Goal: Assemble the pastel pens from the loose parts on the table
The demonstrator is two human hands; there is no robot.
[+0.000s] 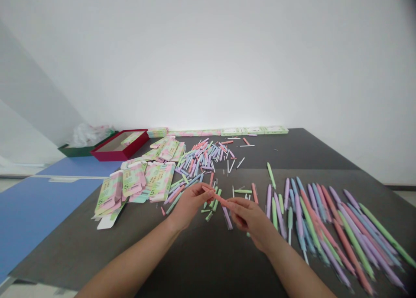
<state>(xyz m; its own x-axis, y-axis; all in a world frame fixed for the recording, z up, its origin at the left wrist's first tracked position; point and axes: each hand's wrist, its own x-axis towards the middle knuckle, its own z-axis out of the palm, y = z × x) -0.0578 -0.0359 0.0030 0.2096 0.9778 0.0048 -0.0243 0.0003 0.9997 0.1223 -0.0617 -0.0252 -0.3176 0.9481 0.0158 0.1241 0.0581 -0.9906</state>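
Pen (218, 197), pink, sits pinched between 2 hands above the dark tabletop (123, 250): left hand (191, 206) closes its fingertips on 1 end, right hand (248, 217) curls around the other. Loose pen parts (208, 216) lie beneath; pastel pens (351, 259) lie to the right.

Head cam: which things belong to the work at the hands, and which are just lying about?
Work: left hand, right hand, coral pen held between them, loose pen parts, pastel pens.

Lying about: printed card box blanks, red box, plastic bag, blue board.
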